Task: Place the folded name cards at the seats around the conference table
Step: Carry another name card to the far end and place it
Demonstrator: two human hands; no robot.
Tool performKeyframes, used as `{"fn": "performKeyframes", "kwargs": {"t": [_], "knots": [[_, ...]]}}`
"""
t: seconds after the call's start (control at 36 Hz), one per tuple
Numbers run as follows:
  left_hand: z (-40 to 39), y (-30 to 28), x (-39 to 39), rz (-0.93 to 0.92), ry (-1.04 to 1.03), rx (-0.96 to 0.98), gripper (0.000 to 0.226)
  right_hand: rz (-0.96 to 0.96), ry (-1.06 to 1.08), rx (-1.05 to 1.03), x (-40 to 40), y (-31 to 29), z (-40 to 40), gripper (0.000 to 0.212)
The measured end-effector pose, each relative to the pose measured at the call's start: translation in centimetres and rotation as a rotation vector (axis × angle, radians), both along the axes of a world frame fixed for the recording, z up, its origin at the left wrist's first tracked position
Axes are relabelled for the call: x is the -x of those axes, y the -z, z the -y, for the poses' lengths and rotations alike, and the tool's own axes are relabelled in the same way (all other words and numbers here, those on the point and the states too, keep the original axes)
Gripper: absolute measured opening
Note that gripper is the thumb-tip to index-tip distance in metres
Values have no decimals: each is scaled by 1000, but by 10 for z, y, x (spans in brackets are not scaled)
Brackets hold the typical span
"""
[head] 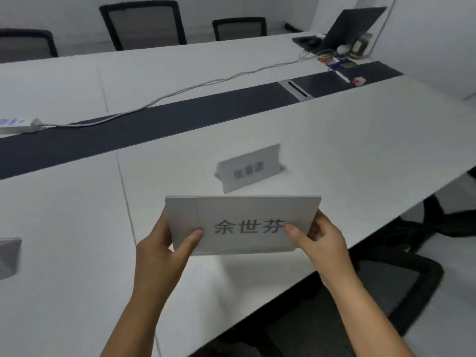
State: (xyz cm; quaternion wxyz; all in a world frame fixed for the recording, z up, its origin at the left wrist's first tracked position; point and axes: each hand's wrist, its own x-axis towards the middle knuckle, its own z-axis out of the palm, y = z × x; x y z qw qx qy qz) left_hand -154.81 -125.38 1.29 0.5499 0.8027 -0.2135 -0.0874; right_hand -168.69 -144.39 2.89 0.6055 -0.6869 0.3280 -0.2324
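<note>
The left thumb [193,235] lies curled over the front face of a white card [244,222], with the other fingers tucked behind its left edge, so the left hand [159,251] pinches the card at its lower left corner. The right hand [318,240] does the same on the other side: its thumb presses on the face just right of the printed characters, and its curled fingers show behind the right edge. The card is held flat-faced toward the camera, above the near edge of the worktop [77,240], dark characters in a row across its middle. Just beyond it, at 12 o'clock, a second card [251,167] stands folded like a tent on the worktop, apart from the held one, its printing blurred. At 9 o'clock, by the frame's left edge, a third grey folded shape [9,256] rests on the worktop; it is too blurred to tell more. A dark strip [154,124] runs along the middle of the worktop from 9 to 2 o'clock. At 10 o'clock a power strip [19,124] lies beside it, its cable [206,83] trailing toward 1 o'clock, where a laptop [353,27] stands open among small items. Three chairs [143,24] stand at the far side, at 11 to 12 o'clock, and another chair [394,284] is at 4 o'clock, under the near edge.
</note>
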Motion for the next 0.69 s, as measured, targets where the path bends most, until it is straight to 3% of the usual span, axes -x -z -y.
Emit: {"fn": "performKeyframes", "kwargs": {"t": [0.14,0.31,0.56,0.69], "knots": [[83,-25,76,51,311,53,52,-17,269,139,116,-29,42,33],[174,-26,208,41,562,96,52,23,583,143,282,-37,82,28],[269,-13,365,-55,778,29,59,17,806,88,461,-20,132,32],[321,-1,423,-92,891,32,64,25,895,-35,519,5,165,20]]}}
